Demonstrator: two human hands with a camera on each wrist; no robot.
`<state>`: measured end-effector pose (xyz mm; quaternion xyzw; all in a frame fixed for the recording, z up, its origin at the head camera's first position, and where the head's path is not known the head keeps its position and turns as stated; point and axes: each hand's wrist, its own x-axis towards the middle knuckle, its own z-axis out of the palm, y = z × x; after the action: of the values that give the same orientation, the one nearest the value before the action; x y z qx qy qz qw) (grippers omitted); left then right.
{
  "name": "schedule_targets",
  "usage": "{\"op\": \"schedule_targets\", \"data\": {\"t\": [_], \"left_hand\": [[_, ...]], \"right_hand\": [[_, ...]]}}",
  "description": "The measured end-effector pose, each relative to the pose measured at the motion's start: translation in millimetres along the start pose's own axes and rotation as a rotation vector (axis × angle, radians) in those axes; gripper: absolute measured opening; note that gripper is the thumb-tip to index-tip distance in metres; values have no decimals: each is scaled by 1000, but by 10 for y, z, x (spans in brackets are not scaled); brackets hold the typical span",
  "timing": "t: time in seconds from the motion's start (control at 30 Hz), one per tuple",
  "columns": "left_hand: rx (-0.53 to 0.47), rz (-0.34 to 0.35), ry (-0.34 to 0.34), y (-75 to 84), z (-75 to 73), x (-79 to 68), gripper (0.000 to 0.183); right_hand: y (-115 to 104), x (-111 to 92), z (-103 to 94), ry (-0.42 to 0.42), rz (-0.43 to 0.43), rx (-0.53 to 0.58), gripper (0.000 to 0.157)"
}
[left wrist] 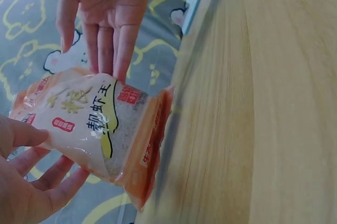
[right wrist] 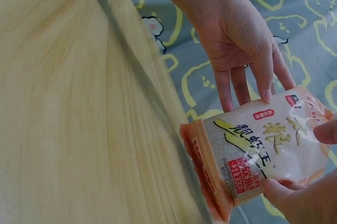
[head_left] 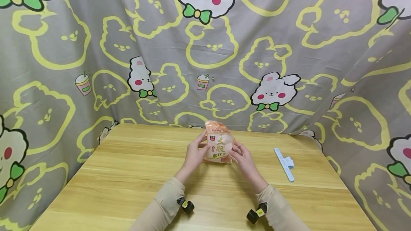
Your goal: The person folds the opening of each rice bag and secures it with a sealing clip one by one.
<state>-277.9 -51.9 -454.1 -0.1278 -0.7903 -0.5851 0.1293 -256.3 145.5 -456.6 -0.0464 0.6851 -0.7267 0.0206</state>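
Note:
A small orange-and-white bag of rice [head_left: 219, 147] stands tilted between both hands, its lower end close over the wooden table. Grains show through a clear part of the wrapper in both wrist views. My left hand [head_left: 196, 150] holds the bag by its left side, thumb on the printed front and fingers behind. On the opposite side, my right hand [head_left: 242, 155] touches the bag's edge with extended fingers. The left wrist view shows that right hand [left wrist: 108, 16] palm on, its thumb apart from the bag.
On the table [head_left: 128, 174], right of the hands, lies a light blue bag clip [head_left: 284, 165] with a long bar. Patterned grey cloth [head_left: 215, 63] hangs behind the table and along both sides. Black wrist cameras [head_left: 186, 206] sit on the sleeves.

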Motion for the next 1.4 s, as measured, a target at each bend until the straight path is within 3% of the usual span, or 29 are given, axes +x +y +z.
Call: {"op": "schedule_targets", "data": {"t": [1.07, 1.4], "left_hand": [[-21, -37, -16, -14, -64, -59, 63], [-20, -19, -21, -26, -72, -60, 62]], "right_hand": [[6, -70, 6, -24, 38, 22, 59], [67, -28, -36, -29, 51, 16, 57]]}}
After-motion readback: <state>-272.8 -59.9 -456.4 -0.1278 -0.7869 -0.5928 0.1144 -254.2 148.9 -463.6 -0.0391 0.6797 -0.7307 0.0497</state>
